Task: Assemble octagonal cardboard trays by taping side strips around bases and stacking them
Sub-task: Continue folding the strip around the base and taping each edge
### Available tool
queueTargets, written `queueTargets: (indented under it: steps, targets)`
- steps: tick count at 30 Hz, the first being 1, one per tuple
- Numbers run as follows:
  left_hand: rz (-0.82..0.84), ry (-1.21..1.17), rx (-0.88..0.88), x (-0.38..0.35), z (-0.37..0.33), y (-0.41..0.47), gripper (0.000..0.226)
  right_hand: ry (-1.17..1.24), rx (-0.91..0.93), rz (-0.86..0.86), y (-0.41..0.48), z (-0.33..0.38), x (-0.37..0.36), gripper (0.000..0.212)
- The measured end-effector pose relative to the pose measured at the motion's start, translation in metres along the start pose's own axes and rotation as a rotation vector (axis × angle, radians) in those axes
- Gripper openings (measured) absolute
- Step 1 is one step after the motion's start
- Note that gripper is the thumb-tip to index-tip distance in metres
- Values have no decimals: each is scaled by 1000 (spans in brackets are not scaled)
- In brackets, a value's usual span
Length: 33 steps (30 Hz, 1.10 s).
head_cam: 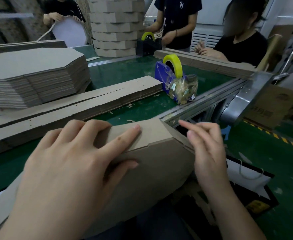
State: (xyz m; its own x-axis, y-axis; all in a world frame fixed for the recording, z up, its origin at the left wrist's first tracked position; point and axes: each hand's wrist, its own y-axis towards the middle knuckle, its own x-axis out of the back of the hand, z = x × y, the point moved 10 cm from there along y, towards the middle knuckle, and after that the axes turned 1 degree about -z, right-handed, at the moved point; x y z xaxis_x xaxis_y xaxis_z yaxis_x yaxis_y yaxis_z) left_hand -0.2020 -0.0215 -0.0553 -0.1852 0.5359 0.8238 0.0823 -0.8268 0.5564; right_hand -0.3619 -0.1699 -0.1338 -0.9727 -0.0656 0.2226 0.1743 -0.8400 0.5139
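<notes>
Down at the near edge of the desk (135, 73), my left hand (76, 161) lies spread wide and flat over the tray (159, 167). Its fingers (125, 134) pin the side strip (151, 134) across a fold, thumb bracing the face below. My right hand (208, 148) hovers at the strip's free end, fingers loosely bent, index out, holding nothing I can make out.

Wrapping step, I reckon: strip bent round the base, seam not yet taped. The next move calls for tape from the blue dispenser (166, 78) straight ahead, so the right hand reaches while the left holds the fold down.

Watch the metal rail (202, 104), its corner just beside the tray. An open green lane runs between the rail and the strip pile (90, 103). The base stack (31, 75) sits far left.
</notes>
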Motion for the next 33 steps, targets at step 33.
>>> queueTargets:
  steps: [33]
  targets:
    - [108,-207,-133,0,-31,26,40,68,86,376,24,41,-40,21]
